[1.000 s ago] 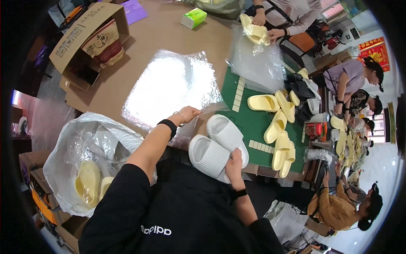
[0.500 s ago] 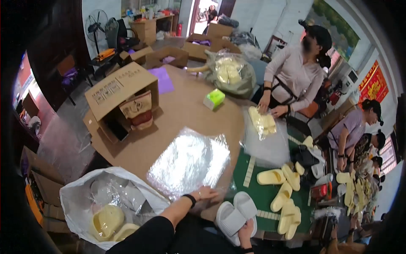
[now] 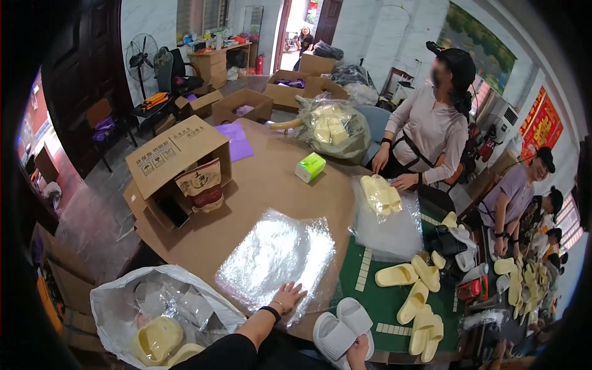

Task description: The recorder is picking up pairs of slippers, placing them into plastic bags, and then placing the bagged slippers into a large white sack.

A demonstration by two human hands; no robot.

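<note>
We see light grey slippers (image 3: 333, 335), silvery-clear plastic sheets (image 3: 277, 259), pale yellow slippers (image 3: 413, 302), green board (image 3: 382, 305) with cream block rows (image 3: 393, 330), brown tabletop (image 3: 271, 179), lime-green tissue pack (image 3: 310, 167), purple sheet (image 3: 237, 142), red-and-cream pouch (image 3: 202, 185)

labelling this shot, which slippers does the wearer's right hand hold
The grey pair, gripped by the right hand; the yellow slippers on the green mat are a different colour and touch neither hand.
</note>
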